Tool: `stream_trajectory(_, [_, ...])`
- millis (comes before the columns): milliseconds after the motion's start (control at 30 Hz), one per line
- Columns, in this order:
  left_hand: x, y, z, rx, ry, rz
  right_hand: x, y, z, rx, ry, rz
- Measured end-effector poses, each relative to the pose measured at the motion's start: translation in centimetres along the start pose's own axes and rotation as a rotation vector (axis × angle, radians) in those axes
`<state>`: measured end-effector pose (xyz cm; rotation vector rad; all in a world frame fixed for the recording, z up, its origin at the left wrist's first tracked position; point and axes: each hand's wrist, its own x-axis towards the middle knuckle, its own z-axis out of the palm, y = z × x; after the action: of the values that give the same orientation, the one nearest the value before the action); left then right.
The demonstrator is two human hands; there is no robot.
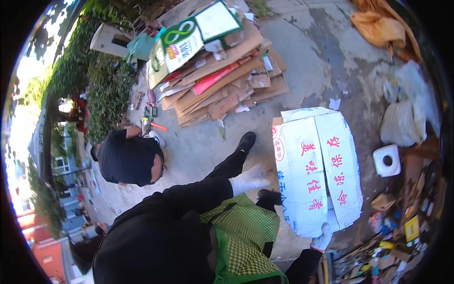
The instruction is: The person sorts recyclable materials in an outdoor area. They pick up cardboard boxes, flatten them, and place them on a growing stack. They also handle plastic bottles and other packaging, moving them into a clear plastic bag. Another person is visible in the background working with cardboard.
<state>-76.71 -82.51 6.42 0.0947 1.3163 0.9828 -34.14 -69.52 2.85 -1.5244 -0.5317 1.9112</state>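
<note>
A large flattened white carton (319,170) with red and blue print lies on the concrete ground. My right hand (323,239), in a white glove, grips its near lower edge. My left hand (248,180), also in a white glove, has its fingers spread and reaches toward the carton's left edge, holding nothing. I cannot tell whether it touches the carton. Black sleeves and a green checked apron (241,236) fill the lower middle. Two black shoes (246,140) stand beside the carton.
A pile of flattened brown cardboard (222,75) lies ahead, with a green and white box (182,42) on top. An orange cloth (383,26), a white sack (402,124), a white block with a hole (388,160) and scrap clutter (402,227) are on the right. A hedge (104,85) and a black-hooded head (127,158) are on the left.
</note>
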Motion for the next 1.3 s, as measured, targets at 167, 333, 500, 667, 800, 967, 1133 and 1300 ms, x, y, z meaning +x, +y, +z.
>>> stream_trajectory(167, [-7.5,11.9,0.3,-0.641,-0.310,0.194,-1.5,-13.1,12.5,-0.182,-0.293,-0.268])
stream_trajectory(333, [-12.8,23.5,-10.4,-0.728,-0.113,0.646,2.2,-22.0,42.0,-0.383,-0.508,-0.263])
stream_trajectory(500, [-10.8,30.8,-24.3,-0.967,0.193,0.832,1.7,-22.9,61.7,-0.313,-0.900,-0.282])
stream_trajectory(667, [-4.1,31.4,-34.2,-1.132,0.422,0.877,3.9,-17.4,58.6,-0.442,-0.696,-0.007])
stream_trajectory(800, [0.2,28.2,-37.3,-1.191,0.502,0.811,5.6,-12.8,47.9,-0.507,-0.214,0.222])
stream_trajectory(967, [1.5,25.7,-37.3,-1.205,0.470,0.656,2.7,-9.7,37.5,-0.459,-0.105,0.380])
stream_trajectory(1133, [-0.1,25.3,-36.3,-1.195,0.421,0.457,0.2,-8.5,34.0,-0.715,0.031,0.408])
stream_trajectory(1300, [0.5,20.6,-35.2,-1.093,0.345,0.132,0.3,-6.9,32.7,-0.731,0.048,0.400])
